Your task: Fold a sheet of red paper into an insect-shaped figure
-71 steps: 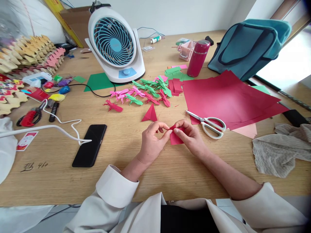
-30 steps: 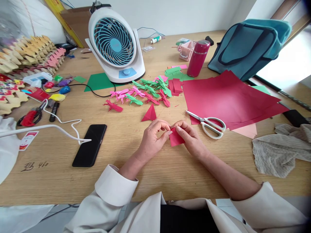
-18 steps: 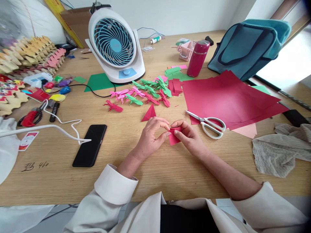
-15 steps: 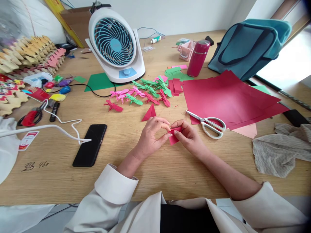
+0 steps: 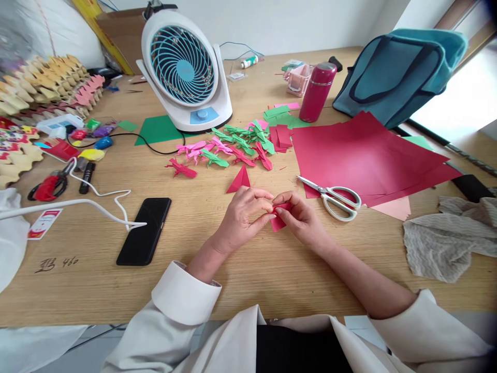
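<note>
Since 1.0 s ago: sm. red paper (image 5: 278,224) moved from flat sq. to upper edge turned over; left hand (image 5: 247,211) shifted slightly fwd, knuckles now overlapping base of folded red triangle (image 5: 239,177) in view.

Item 1, sm. red paper: held btwn. both hands, just above surface (image 5: 248,295), front centre; lower part hung toward the person.

Item 2, left hand: thumb & forefinger narrowed to a pinch at paper's L edge; other fingers curled.

Item 3, right hand (image 5: 302,216): thumb on near face, fingers behind, paper pinched btwn. them.

Item 4, folded red triangle: lay just beyond left hand.

Item 5, white-handled scissors (image 5: 341,203): R of right hand, tips pointing L & away, partly over lg. red sheets (image 5: 361,155).

Item 6, folded paper figures, loose group beyond the triangle: green (image 5: 215,158), pink (image 5: 190,149), red (image 5: 181,168); some overlapped.

Item 7, stack of red pcs. (image 5: 281,137): btwn. figures & lg. red sheets.

Item 8, black phone (image 5: 143,231): L of left hand, well apart, w/ white cable (image 5: 89,205) across it.

Item 9, rear: white fan (image 5: 184,70), L; red bottle (image 5: 317,93), upright, nr. pink basket (image 5: 298,81); teal bag (image 5: 396,77), R.

Item 10, beige cloth (image 5: 438,246): crumpled, far R.
</note>
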Demonstrator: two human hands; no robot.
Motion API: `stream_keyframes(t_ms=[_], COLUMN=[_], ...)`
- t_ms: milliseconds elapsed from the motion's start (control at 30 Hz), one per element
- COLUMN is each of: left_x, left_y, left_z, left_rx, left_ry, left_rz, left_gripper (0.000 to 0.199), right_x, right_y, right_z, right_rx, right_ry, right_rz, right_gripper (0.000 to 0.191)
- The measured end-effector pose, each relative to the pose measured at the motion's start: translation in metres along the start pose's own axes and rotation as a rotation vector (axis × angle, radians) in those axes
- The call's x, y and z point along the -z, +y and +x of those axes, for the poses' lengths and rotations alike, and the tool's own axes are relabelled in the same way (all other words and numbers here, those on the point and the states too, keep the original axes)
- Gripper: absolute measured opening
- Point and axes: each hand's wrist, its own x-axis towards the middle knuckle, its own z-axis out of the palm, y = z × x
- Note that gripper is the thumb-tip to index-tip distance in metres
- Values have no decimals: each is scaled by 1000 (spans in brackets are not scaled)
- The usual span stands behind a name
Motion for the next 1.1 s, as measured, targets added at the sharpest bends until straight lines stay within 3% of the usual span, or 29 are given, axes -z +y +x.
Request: stream_keyframes(t_ms=[167, 400, 600, 733, 900, 1100], left_x=[0, -13, -20, -24, -28, -32], left_y=[1, 18, 19, 20, 22, 22], left_z=[1, 1, -3, -4, -6, -7], left_rx=[14, 222, 293, 343, 488, 467], left_ry=[29, 139, 179, 220, 245, 275], left_rz=[-64, -88, 0, 7, -182, -135], left_gripper=[3, 12, 8, 7, 11, 4], right_x=[-1, -4, -6, -5, -4, -2], right_y=[1, 6, 2, 1, 0, -1], right_z=[0, -7, -11, -11, -10, -12], right_rx=[-49, 47, 175, 240, 245, 308], right_ry=[37, 70, 135, 178, 237, 250], right_rz=[72, -201, -503, -591, -605, -647], right_gripper=[19, 11, 7, 7, 5, 8])
